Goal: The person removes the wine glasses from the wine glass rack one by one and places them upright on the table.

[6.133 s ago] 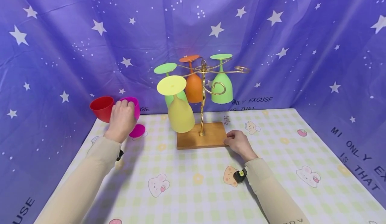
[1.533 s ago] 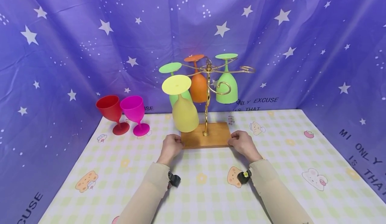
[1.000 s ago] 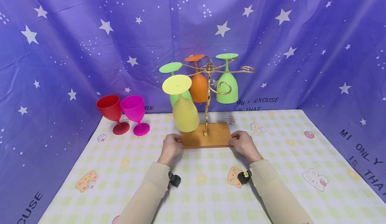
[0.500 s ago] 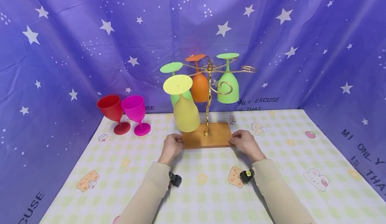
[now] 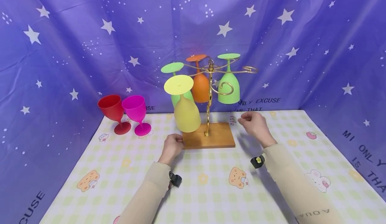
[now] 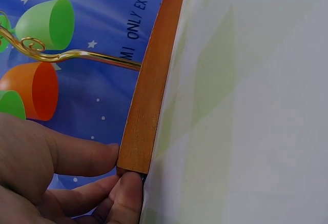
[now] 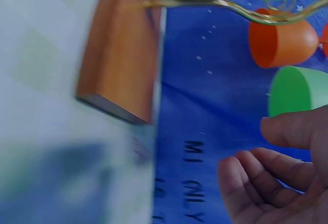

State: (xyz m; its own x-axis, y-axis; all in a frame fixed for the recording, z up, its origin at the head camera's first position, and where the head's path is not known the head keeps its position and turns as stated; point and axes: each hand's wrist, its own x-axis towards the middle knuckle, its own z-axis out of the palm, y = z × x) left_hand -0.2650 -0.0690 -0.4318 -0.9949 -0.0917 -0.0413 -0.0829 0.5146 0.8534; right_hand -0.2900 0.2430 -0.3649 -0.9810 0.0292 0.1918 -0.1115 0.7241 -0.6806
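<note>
A wine glass rack (image 5: 208,106) with a wooden base (image 5: 221,135) and gold wire arms stands mid-table. Hanging upside down from it are a yellow goblet (image 5: 187,115), an orange goblet (image 5: 201,86), a right green goblet (image 5: 229,88) and a left green goblet (image 5: 188,96) partly behind the yellow one. My left hand (image 5: 172,147) pinches the base's left front corner, its thumb on top in the left wrist view. Beyond the base's right end, my right hand (image 5: 256,126) is raised off the table, fingers loosely bent and holding nothing; the right wrist view shows a gap between thumb and fingers.
A red goblet (image 5: 111,108) and a magenta goblet (image 5: 134,108) stand upright at the back left of the table (image 5: 120,197). Purple star-printed curtains (image 5: 90,49) surround the back and sides. A bare wire loop (image 5: 250,69) sticks out to the right.
My left hand has gone from the magenta goblet to the base's left corner. In the last half second my right hand has let go of the base and moved up and right.
</note>
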